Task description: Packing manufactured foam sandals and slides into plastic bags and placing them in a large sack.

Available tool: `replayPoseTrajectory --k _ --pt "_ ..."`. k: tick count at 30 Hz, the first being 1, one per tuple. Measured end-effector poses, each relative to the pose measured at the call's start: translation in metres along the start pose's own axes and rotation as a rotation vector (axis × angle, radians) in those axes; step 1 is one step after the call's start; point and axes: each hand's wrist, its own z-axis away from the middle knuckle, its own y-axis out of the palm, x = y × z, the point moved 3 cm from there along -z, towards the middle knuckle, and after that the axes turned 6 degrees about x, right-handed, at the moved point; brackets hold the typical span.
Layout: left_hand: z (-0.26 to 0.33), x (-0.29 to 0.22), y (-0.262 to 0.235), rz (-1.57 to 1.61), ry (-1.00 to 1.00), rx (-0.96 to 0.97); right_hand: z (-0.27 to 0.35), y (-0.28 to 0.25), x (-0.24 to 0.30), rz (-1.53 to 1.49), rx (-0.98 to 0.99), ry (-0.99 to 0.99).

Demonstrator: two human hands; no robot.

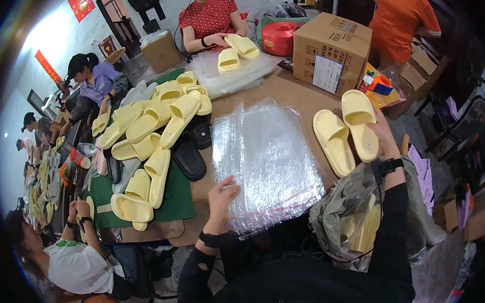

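Note:
My right hand [385, 132] grips the outer side of a yellow slide slipper [361, 125] on the right of the table; its fingers are partly hidden behind the slipper. A second yellow slide slipper [333, 143] lies close on its left. In front of me is a stack of clear plastic bags [269, 158], glossy and slightly crinkled. At the near left edge of that stack is my left hand [223, 200], fingers loosely bent and apart, with nothing seen in it. To its left lies a heap of yellow slide slippers [153, 119], a few black slippers [188, 158] among them.
A cardboard box [331, 53] and a red roll [279, 38] stand at the far side. Across the table, a person in red [211, 18] handles yellow slippers over plastic bags. A woven sack [338, 217] holding yellow slippers is at my right. Other people work along the left.

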Motion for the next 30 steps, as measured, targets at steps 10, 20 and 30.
replayPoseTrajectory --k 10,20,30 --pt "-0.002 0.024 -0.041 -0.311 -0.03 -0.119 -0.053 -0.031 -0.081 0.373 0.043 -0.106" --pt "-0.01 0.029 -0.025 -1.237 -0.058 -0.269 -0.01 0.004 -0.059 0.373 0.131 0.1" --pt "-0.061 0.033 -0.031 -0.313 0.01 -0.237 -0.007 0.072 -0.047 0.551 0.43 0.19"
